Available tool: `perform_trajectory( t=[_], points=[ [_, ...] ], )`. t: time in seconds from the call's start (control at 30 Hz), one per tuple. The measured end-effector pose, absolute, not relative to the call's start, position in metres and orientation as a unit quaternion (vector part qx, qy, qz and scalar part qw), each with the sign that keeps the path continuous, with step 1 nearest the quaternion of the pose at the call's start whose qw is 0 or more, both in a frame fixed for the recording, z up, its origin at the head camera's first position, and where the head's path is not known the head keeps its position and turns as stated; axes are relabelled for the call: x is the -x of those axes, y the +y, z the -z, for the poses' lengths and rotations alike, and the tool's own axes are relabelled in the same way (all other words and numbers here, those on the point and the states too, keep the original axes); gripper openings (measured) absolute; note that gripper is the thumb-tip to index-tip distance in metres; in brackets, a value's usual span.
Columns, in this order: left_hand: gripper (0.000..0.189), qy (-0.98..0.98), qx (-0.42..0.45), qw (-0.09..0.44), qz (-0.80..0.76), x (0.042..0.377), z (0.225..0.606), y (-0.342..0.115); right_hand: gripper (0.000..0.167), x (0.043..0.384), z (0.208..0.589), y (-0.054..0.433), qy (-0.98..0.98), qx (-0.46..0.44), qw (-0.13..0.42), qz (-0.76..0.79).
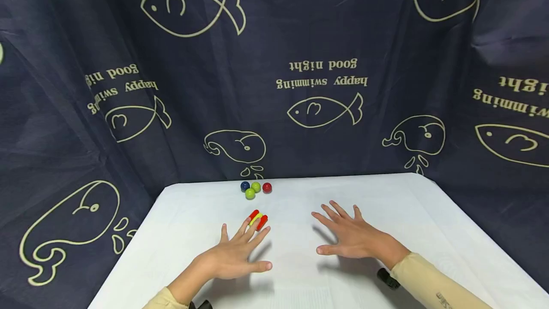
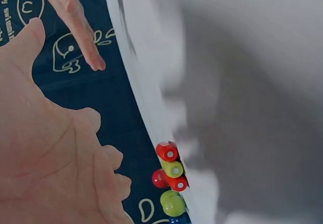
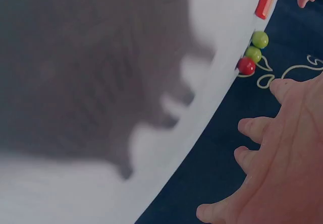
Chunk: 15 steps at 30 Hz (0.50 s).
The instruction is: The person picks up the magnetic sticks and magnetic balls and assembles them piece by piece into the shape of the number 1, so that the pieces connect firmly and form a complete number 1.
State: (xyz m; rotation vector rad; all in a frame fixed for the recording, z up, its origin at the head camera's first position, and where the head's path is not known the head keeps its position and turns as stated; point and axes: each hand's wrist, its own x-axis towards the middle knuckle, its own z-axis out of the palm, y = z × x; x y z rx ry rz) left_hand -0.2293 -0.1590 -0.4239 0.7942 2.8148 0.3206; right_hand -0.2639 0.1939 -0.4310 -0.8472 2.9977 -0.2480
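My left hand (image 1: 233, 255) hovers above the white table with its fingers spread, holding nothing. Just beyond its fingertips lie two red pieces (image 1: 262, 223) and a yellow one (image 1: 256, 219), side by side; the fingers partly cover them in the head view. The left wrist view shows their round ends, each with a pale centre, on the red piece (image 2: 167, 152) and the yellow-green piece (image 2: 172, 169). My right hand (image 1: 353, 236) is also held over the table, fingers apart and palm down, with nothing in its grasp. Both hands cast shadows on the surface.
Near the table's far edge sit a dark blue ball (image 1: 245, 186), two green balls (image 1: 250, 194) and a red ball (image 1: 267, 188). A dark blue curtain (image 1: 274, 156) with fish and whale drawings hangs behind the white table (image 1: 296, 271).
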Motion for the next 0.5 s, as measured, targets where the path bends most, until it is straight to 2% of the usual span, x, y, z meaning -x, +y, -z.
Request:
perform_trajectory(
  t=[0.23, 0.5],
  points=[
    [0.090, 0.953, -0.269, 0.090, -0.104, 0.232, 0.423, -0.159, 0.092, 0.270, 0.431, 0.183, 0.959, 0.275, 0.012, 0.067],
    [0.090, 0.953, -0.283, 0.045, -0.103, 0.237, 0.428, -0.156, 0.091, 0.273, 0.429, 0.173, 0.955, 0.290, -0.002, 0.065]
  ],
)
